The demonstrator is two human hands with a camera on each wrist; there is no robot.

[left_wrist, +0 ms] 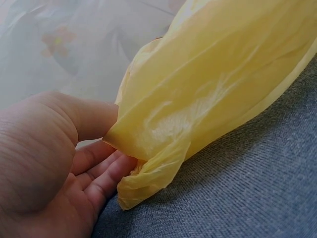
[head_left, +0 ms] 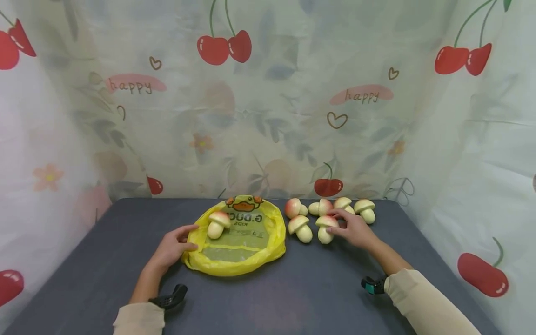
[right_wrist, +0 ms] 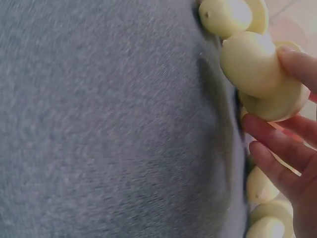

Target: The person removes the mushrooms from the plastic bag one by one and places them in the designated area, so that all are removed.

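A yellow plastic bag [head_left: 234, 268] lies with its mouth spread wide on the dark table, a duck print showing inside. One toy mushroom [head_left: 216, 229] with a pink-tinged cap sits in it. At the bag's left rim, my left hand [head_left: 170, 249] pinches the yellow film between thumb and fingers; in the left wrist view the bag [left_wrist: 198, 94] rises from that grip. On the right, my right hand [head_left: 355, 229] grips another toy mushroom [head_left: 325, 234] by its cap, thumb on one side and fingers on the other. Its pale stem [right_wrist: 250, 64] faces the right wrist camera.
Several more toy mushrooms [head_left: 300, 229] lie clustered right of the bag, around the gripped one. One mushroom [head_left: 365, 211] lies at the far right of the group. A cherry-print curtain [head_left: 268, 116] hangs behind the table [head_left: 289, 298] and along both sides.
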